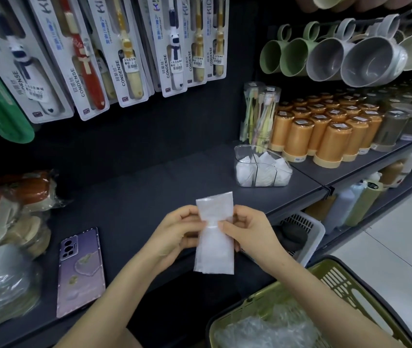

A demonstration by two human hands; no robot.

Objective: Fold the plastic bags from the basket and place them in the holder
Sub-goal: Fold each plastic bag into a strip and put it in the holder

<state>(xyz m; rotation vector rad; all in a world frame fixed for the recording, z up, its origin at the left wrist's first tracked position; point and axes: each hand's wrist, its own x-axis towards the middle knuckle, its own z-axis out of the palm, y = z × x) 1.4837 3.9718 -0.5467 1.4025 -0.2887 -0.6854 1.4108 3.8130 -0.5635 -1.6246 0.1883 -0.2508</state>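
Observation:
A white plastic bag (pixel 215 237), folded into a long narrow strip, hangs upright above the dark shelf. My left hand (pixel 178 231) pinches its left edge near the middle. My right hand (pixel 246 231) pinches the right edge at the same height. The clear plastic holder (pixel 262 169) stands on the shelf beyond my hands and has folded white bags in its compartments. A green basket (pixel 330 292) at the bottom right holds crumpled clear plastic bags (pixel 267 330).
A phone in a purple case (pixel 80 271) lies on the shelf (pixel 149 187) left of my hands. Wrapped goods pile up at the far left. Orange canisters (pixel 325 131), toothbrush tubes and hanging cups fill the right. A white crate (pixel 303 234) sits below the shelf.

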